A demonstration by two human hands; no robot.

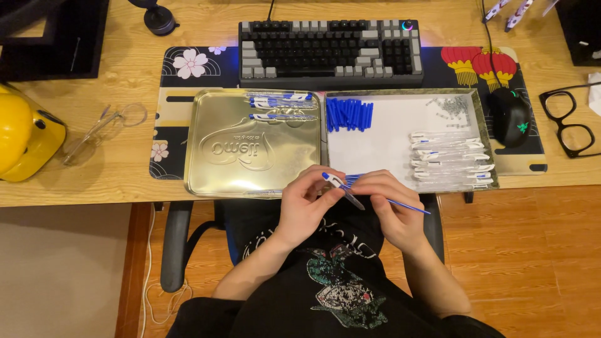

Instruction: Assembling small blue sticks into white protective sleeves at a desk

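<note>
My left hand (307,203) pinches a clear pen barrel (341,189) with a blue and white clip end, held over my lap at the desk's front edge. My right hand (388,206) holds a thin blue ink refill (410,207) that points right and meets the barrel between my fingers. Just beyond my hands lies an open metal tin. Its silver lid (219,125) carries three finished pens (282,103) at its far edge. The white-lined tray (382,141) holds a pile of blue caps (349,115), several clear barrels (447,156) and small springs (452,106).
A keyboard (330,50) sits behind the tin on a patterned desk mat (188,69). A black mouse (511,117) and black glasses (573,122) lie right. Clear safety glasses (103,128) and a yellow object (25,134) lie left. The chair armrest (174,244) is below the desk.
</note>
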